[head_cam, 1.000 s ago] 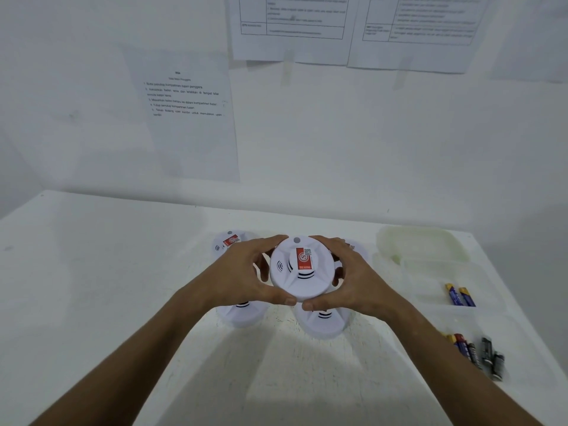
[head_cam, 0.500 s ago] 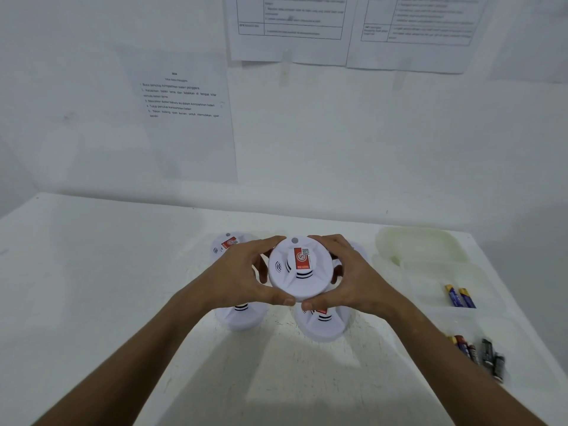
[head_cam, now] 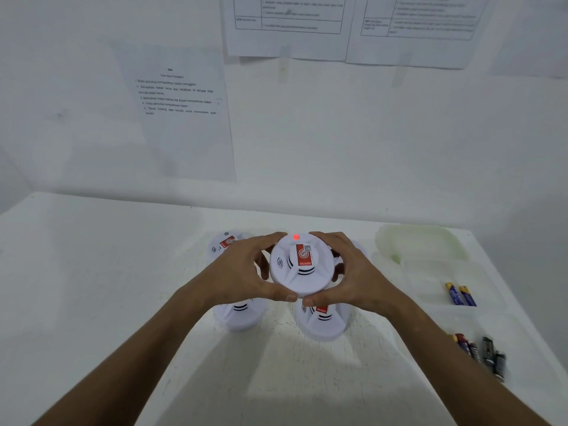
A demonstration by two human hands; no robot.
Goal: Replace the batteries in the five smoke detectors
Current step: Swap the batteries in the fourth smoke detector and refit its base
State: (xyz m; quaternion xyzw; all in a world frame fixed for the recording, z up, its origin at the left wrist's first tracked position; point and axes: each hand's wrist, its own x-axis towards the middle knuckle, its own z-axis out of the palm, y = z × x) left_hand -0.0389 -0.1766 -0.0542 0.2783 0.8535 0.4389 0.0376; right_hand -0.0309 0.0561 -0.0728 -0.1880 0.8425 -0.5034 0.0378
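A round white smoke detector with a red label is held above the table, my left hand gripping its left side and my right hand its right side, thumbs meeting at its near rim. A small red light glows at its far edge. Below and around it sit other white detectors: one at the near left, one at the near right, one at the far left. Another detector behind my right hand is mostly hidden.
A clear plastic tray lies at the right with its lid behind it. Two blue batteries lie in one compartment, several mixed batteries in the nearest one. Printed sheets hang on the wall.
The red light on the held detector has come on. Both hands keep the same grip, and the detector has barely moved.
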